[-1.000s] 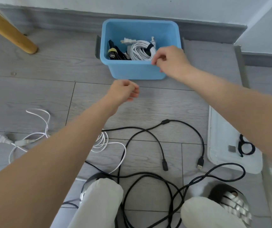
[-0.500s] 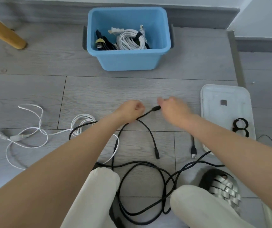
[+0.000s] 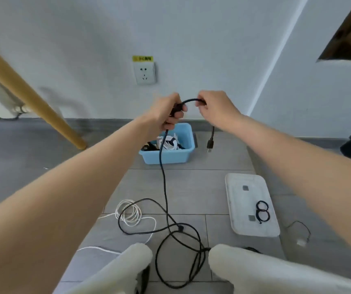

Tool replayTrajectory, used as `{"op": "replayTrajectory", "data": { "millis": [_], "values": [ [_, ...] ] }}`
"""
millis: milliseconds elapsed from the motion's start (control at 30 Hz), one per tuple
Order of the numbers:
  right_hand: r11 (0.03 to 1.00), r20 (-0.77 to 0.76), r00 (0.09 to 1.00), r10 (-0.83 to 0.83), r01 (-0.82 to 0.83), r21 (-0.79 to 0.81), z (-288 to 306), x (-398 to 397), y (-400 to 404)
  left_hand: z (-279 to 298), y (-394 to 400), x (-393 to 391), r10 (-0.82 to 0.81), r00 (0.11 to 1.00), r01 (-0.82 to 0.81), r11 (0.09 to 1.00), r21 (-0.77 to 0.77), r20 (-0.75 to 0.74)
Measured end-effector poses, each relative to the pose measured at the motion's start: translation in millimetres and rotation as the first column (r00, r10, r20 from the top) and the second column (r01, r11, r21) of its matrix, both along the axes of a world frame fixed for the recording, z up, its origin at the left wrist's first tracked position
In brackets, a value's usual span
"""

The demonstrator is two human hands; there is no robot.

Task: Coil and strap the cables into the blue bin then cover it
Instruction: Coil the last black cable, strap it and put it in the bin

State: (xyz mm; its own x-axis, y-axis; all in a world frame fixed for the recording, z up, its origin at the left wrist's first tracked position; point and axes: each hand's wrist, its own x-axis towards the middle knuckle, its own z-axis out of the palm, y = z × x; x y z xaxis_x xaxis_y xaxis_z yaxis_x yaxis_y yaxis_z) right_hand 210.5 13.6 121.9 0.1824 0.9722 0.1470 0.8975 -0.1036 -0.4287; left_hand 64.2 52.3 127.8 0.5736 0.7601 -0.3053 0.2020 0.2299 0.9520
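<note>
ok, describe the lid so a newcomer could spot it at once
Start at the blue bin against the wall, then come toward the camera and to the right. The lid is the flat white rounded rectangle lying on the grey floor. It alone has two black strap loops resting on it.

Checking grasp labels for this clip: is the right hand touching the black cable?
Touching. The head view shows the right hand pinching the black cable at its raised arc, opposite the left hand, with the plug end hanging below.
</note>
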Motion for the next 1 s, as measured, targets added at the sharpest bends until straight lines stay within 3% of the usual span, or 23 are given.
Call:
{"op": "replayTrajectory", "data": {
  "millis": [100, 200, 400, 500, 633, 767, 900, 1000],
  "values": [
    [0.995, -0.105, 0.991, -0.082, 0.087, 0.051, 45.8, -16.2, -26.8, 55.6, -32.0, -20.1, -0.016, 0.992, 0.021, 0.999, -0.038, 0.128],
    [0.996, -0.213, 0.976, 0.036, -0.018, 0.086, 71.0, -45.4, -60.9, 80.5, -63.7, -36.5, -0.105, 0.987, 0.113, 0.992, -0.064, 0.121],
    [0.993, -0.334, 0.936, 0.108, -0.086, 0.08, 59.6, -83.0, -117.1, 58.4, -111.0, -59.9, -0.044, 0.992, 0.06, 0.99, -0.129, 0.121],
    [0.994, -0.331, 0.937, 0.111, -0.113, 0.016, 55.6, -87.5, -121.5, 54.8, -116.7, -63.3, -0.015, 0.998, 0.026, 0.984, -0.178, 0.06],
    [0.99, -0.312, 0.939, 0.143, -0.133, 0.051, 63.9, -84.3, -120.8, 61.5, -112.6, -63.5, -0.026, 0.999, 0.033, 0.964, -0.262, 0.032],
    [0.983, -0.505, 0.843, 0.184, -0.17, 0.076, 65.7, -75.7, -114.0, 71.3, -111.1, -63.8, -0.041, 0.971, 0.124, 0.929, -0.348, 0.234],
    [0.982, -0.369, 0.926, 0.082, -0.139, -0.129, 55.2, -67.0, -105.0, 84.3, -105.0, -69.4, 0.091, 0.892, 0.079, 0.933, -0.351, 0.442],
    [0.98, -0.407, 0.913, 0.039, -0.115, -0.164, 51.3, -72.9, -105.0, 85.4, -98.3, -76.2, 0.2, 0.824, 0.029, 0.92, -0.392, 0.53]
  ]
}}
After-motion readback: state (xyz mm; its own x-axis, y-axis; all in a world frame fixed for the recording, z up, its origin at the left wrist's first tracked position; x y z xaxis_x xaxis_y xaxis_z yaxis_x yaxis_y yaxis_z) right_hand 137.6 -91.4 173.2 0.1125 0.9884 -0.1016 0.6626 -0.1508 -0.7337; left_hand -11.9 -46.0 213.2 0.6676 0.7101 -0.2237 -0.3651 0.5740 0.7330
